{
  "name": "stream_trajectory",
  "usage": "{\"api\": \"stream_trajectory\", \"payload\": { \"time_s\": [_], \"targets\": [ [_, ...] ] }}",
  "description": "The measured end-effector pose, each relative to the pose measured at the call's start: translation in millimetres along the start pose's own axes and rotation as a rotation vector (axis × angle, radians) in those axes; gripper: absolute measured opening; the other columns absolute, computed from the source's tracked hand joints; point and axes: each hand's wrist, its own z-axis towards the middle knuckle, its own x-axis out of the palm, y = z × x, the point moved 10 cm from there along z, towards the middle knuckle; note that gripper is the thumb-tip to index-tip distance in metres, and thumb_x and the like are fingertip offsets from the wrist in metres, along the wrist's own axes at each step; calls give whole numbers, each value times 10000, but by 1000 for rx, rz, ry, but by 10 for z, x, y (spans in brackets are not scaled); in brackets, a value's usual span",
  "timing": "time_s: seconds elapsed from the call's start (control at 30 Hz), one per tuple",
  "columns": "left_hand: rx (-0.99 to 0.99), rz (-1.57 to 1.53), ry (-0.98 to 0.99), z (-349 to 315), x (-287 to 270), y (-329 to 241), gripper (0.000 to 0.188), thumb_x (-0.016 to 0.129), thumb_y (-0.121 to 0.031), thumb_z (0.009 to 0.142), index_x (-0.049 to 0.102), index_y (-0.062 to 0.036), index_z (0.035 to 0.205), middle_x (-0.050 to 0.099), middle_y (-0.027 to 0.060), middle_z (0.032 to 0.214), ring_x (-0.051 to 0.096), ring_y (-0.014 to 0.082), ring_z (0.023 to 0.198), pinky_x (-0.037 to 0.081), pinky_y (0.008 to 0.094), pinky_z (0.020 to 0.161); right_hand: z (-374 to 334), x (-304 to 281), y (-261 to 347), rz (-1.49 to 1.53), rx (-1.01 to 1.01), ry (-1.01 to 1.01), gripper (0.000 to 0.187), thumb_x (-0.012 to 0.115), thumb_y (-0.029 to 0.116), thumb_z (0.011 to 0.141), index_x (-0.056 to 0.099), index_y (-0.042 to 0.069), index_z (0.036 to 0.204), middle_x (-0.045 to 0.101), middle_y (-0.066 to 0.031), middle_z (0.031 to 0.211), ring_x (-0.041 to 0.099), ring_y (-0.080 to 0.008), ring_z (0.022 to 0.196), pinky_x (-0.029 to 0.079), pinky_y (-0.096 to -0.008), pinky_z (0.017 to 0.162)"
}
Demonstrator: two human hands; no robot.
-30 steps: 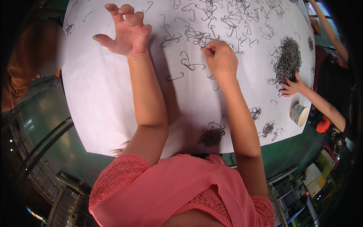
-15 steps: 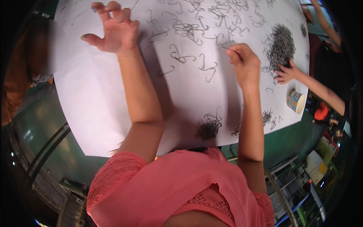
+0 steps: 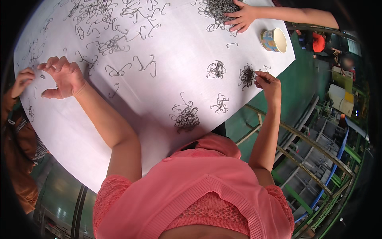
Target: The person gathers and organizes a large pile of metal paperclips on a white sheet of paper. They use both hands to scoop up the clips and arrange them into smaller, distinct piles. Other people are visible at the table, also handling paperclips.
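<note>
My left hand [image 3: 67,77] hovers over the left part of the white table [image 3: 155,99], thumb and curled fingers apart, holding nothing visible. At the table's right edge my right hand [image 3: 269,85] pinches thumb and forefinger together beside a small dark pile of bent wire hooks [image 3: 247,75]. Anything between those fingertips is too small to make out. Loose wire hooks [image 3: 118,71] lie beyond my left hand and toward the middle. Closer to me are a dense pile of hooks [image 3: 186,117] and two looser clusters, one a small cluster [image 3: 220,103].
Another person's hand [image 3: 242,16] rests on a large heap of hooks [image 3: 219,10] at the far side. A paper cup [image 3: 274,40] lies tipped near the right edge. At the left edge is another person's hand [image 3: 24,81]. Metal railings [image 3: 310,143] stand right of the table.
The view has swung to the right. My right hand has moved from the scattered hooks, where it pinched a hook, to the small pile at the right edge. My left hand stays raised and spread.
</note>
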Motion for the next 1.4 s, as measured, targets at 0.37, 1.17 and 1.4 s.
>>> {"api": "stream_trajectory", "payload": {
  "time_s": [0.37, 1.17, 1.4],
  "targets": [
    [72, 38, -10, -40, 34, -112, 715, 723, -432, 757, 401, -185, 1344, 442, 11, 1227, 468, 181, 1025, 418, 413, 788, 2, 461, 885, -408, -428, -160, 179, 618, 17, 796, 687, 44, 958, 659, -108, 903, 643, -225, 763, 502, -328, 696],
    [187, 56, 70, -113, 138, -336, 682, 655, -476, 817, 357, -223, 1376, 459, 40, 1256, 467, 224, 1023, 427, 460, 843, -870, 3960, 2928, -699, -1368, 271, 505, 661, 388, 797, 566, 120, 1215, 406, -163, 1350, 400, -351, 1243, 328, -566, 983],
    [179, 57, 72, -95, 151, -326, 679, 649, -491, 818, 356, -235, 1374, 467, 29, 1252, 463, 215, 1015, 421, 463, 845, -776, 3996, 3392, -554, -1273, 392, 338, 689, 280, 783, 651, 101, 1067, 556, -109, 1198, 550, -284, 1089, 427, -438, 919]
  ]
}}
